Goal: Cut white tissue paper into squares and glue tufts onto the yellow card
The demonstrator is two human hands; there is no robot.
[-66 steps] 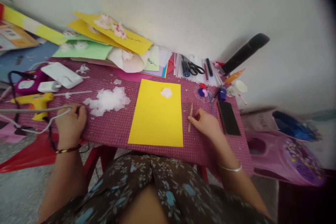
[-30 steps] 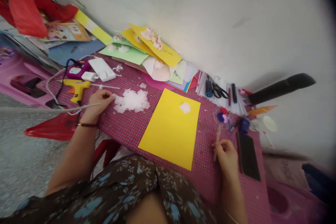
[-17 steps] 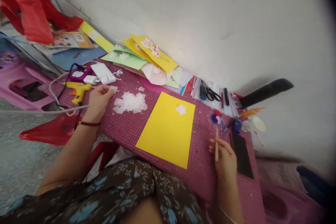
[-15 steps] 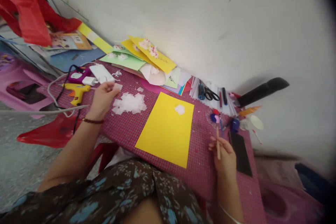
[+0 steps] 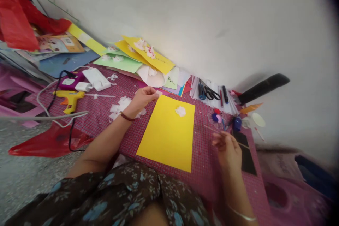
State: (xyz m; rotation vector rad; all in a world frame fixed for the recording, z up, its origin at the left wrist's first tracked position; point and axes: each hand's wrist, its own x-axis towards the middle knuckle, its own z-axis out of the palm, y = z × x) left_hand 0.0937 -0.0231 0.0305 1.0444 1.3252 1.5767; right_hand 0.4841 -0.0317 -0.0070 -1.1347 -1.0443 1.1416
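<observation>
My left hand (image 5: 145,99) pinches a small square of white paper (image 5: 159,93) above the far left corner of a yellow sheet (image 5: 169,137). A ruffled white paper flower (image 5: 180,111) sits on the upper right part of that sheet. Partly behind my left wrist lies a pile of white paper squares (image 5: 116,108). To the right of the sheet, my right hand (image 5: 227,146) has its fingers closed round a thin wooden stick (image 5: 243,145), which lies slantwise and is smeared by motion.
A yellow glue gun (image 5: 69,99) and a white power strip (image 5: 97,78) with cables stand at the left. Cards with flowers (image 5: 152,56) lean by the wall. Scissors (image 5: 212,93), pens and a dark flat slab (image 5: 249,160) are on the right.
My left hand has moved right with the paper square, from beside the pile to the yellow sheet. In my right hand the stick has swung from near upright to slantwise.
</observation>
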